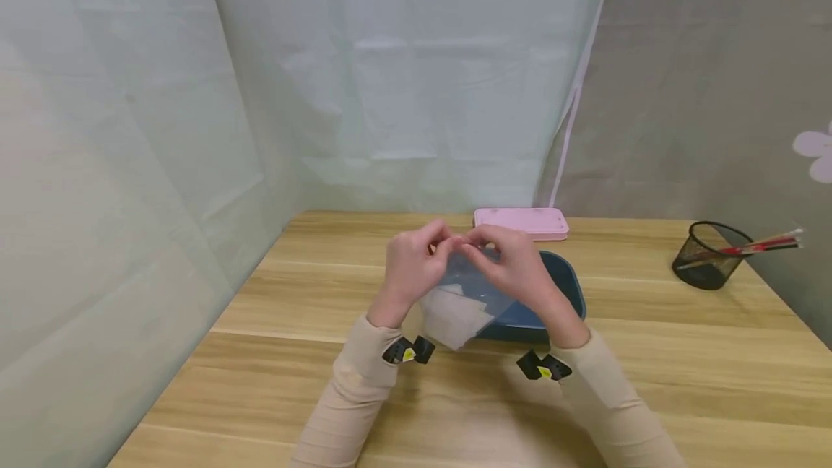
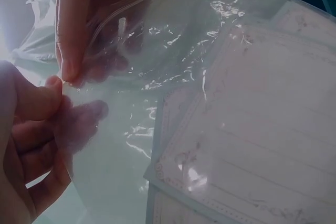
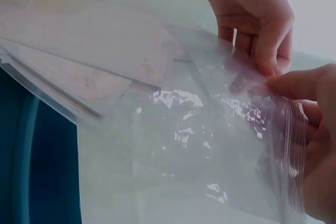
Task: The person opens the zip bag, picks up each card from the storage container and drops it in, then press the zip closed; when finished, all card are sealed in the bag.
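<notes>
Bag loaded, both hands at its top edge, seal state unclear.
Above the worktop (image 1: pixel 650 381) and blue tray (image 1: pixel 565 287), clear zip bag (image 1: pixel 464 305) holds lined cards (image 2: pixel 252 129); left hand (image 1: pixel 412 266) and right hand (image 1: pixel 513 266) each pinch its zip edge (image 3: pixel 289 129). Looks like only the zip is left.

Both arms wear snug beige ribbed sleeves (image 1: pixel 351 396), and a small black camera mount (image 1: pixel 408 351) with a yellow marking sits at each wrist.
</notes>
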